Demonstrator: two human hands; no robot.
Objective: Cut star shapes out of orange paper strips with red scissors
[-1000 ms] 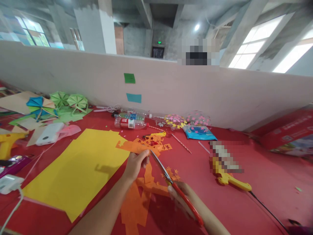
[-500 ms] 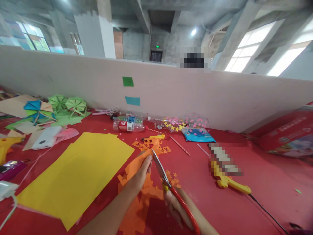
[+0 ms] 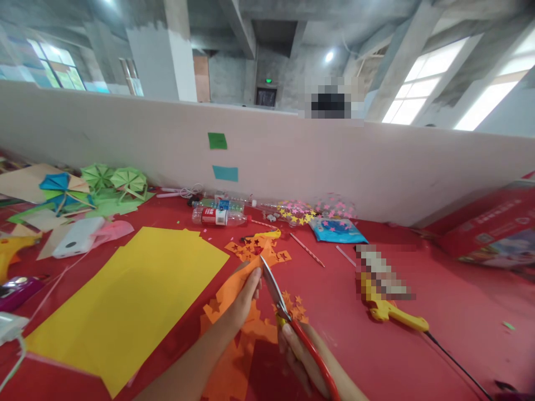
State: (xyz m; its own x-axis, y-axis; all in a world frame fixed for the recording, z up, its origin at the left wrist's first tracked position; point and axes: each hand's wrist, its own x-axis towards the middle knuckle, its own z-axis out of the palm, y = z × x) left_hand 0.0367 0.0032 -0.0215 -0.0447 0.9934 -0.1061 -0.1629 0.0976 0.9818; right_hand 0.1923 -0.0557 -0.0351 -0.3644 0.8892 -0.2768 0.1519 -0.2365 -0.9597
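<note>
Between the thumb and fingers of my left hand [image 3: 249, 287] is a folded piece of orange paper [image 3: 232, 285]. My right hand [image 3: 298, 345] grips red-handled scissors [image 3: 272, 284], their blades pointing up and left. The blade tips touch or lie right beside the upper edge of the orange paper, close to my left thumb; I cannot tell whether they are cutting into it. Under my hands lie more orange sheets [image 3: 229, 365]. Small orange stars [image 3: 296, 307] are heaped beside the scissors, and orange scraps with star-shaped holes [image 3: 242, 248] lie just beyond my left hand.
Large yellow sheets [image 3: 125, 301] cover the left of the red table. A yellow glue gun [image 3: 393, 314] with a cord lies at right. Plastic bottles [image 3: 219, 216], a blue packet [image 3: 338, 230] and a striped straw [image 3: 307, 249] lie toward the white partition [image 3: 292, 161]. Folded paper umbrellas [image 3: 129, 179] stand far left.
My hands and the scissors have barely moved. The orange paper in my left hand has shifted slightly, and the whole view has drifted a little.
</note>
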